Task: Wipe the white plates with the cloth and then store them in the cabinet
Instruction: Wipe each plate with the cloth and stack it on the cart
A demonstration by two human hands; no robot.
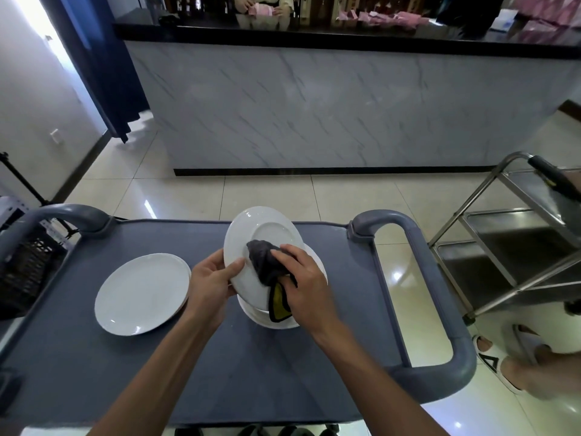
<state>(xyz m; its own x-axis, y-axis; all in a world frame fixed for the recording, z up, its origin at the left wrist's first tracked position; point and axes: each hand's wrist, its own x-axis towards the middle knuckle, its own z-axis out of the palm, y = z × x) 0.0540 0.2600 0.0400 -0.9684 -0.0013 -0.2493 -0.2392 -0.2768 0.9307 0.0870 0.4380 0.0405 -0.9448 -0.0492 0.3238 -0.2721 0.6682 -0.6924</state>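
My left hand (211, 278) grips the left rim of a white plate (251, 231), tilted up with its underside facing me, thumb over the edge. My right hand (301, 284) holds a dark grey cloth (264, 259) with a yellow underside and presses it against that plate's base. Beneath the raised plate sits a stack of white plates (276, 319) on the grey cart top (220, 366). A single white plate (141, 292) lies flat on the cart to the left. No cabinet is in view.
The cart has grey handles at left (69, 215) and right (440, 309). A steel trolley (515, 247) stands to the right, with another person's feet in white slippers (503, 360) beside it. A marble-fronted counter (345, 105) lies ahead. A black crate (22, 272) sits at left.
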